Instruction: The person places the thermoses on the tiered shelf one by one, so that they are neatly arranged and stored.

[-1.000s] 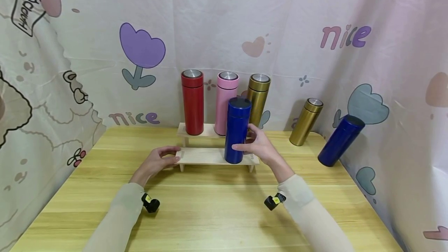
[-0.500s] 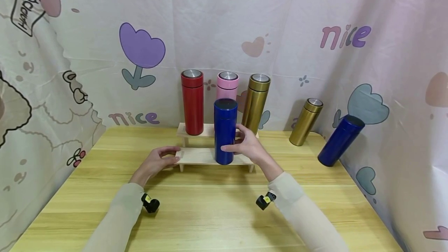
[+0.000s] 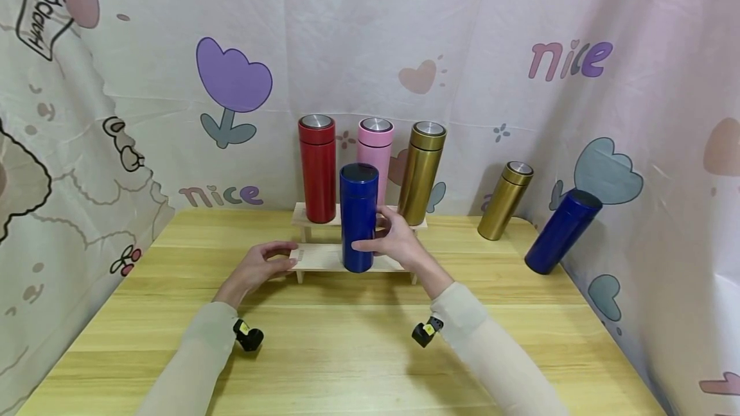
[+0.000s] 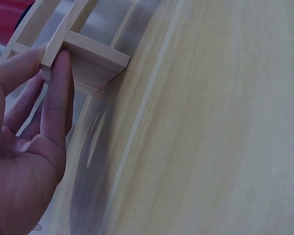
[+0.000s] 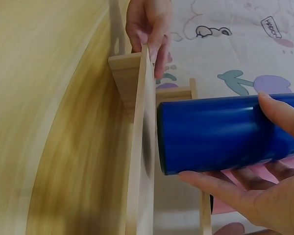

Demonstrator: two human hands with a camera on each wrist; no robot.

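1. Shifting leftward over the last second, the held blue bottle (image 3: 359,220) has gone from the right end of the lower tier (image 3: 318,257) to about its middle, carried by the right hand (image 3: 399,239).
2. The right hand grips that bottle from its right side, thumb toward the front and fingers round the back; it is upright. In the right wrist view its base lies very close to the board, with what looks like a thin gap, so I cannot tell whether it touches.
3. The left hand (image 3: 258,268) has kept its place, pinching the left end of the lower tier between thumb and fingers. That grip probably steadies the wooden stand (image 4: 98,49), which shows no clear movement.
4. Behind, on the upper tier (image 3: 299,214), stand a red bottle (image 3: 317,172) at the left, a pink bottle (image 3: 374,146) in the middle and a tall gold bottle (image 3: 423,172) at the right. The held bottle now partly covers the pink one from the head view, and the tall gold one shows down to its base, as it did not a second ago.
5. On the tabletop (image 3: 347,352), well to the right of the stand, the short gold bottle (image 3: 506,201) and the second blue bottle (image 3: 563,232) are unchanged.
6. For the work in hand, I judge the shift to be a change of position along the lower tier, with placement unfinished while the right hand's grip remains.
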